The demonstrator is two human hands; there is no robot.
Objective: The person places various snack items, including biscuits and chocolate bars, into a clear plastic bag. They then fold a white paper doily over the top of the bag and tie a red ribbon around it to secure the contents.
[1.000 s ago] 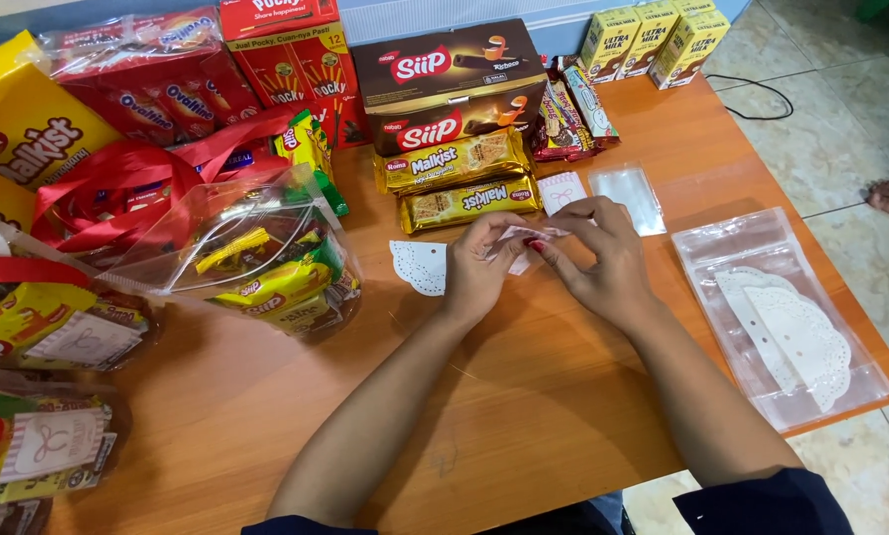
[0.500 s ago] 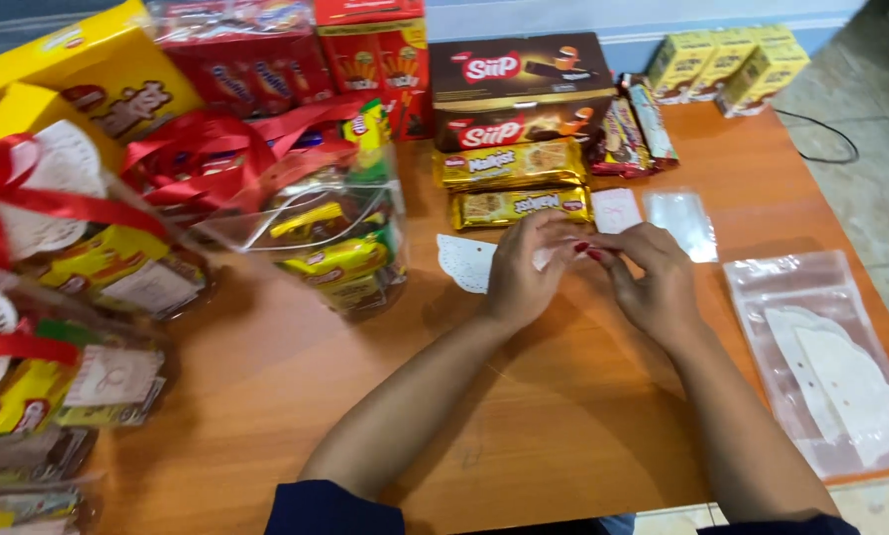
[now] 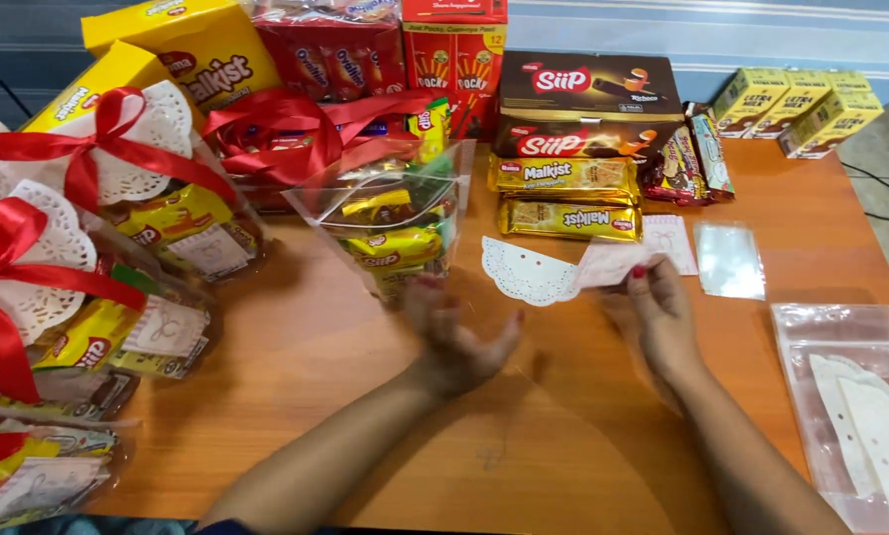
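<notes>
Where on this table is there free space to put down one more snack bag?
Bare wood lies on the table near its front edge, between the tied gift bags at the left and the left hand. A smaller bare patch lies between the right hand and the clear sleeve of doilies. The back row of snack boxes is crowded.

At twelve o'clock on the table (image 3: pixel 296 367) stand two stacked dark brown boxes (image 3: pixel 588 109), with two flat yellow biscuit packs (image 3: pixel 566 196) just before them. At one o'clock sit three small yellow cartons (image 3: pixel 799 104). At eleven o'clock lies a big yellow box (image 3: pixel 192 54) beside red boxes (image 3: pixel 454 54). A clear bag of yellow snacks (image 3: pixel 395 228) stands near centre; ribboned clear bags (image 3: pixel 88 258) fill nine o'clock.
</notes>
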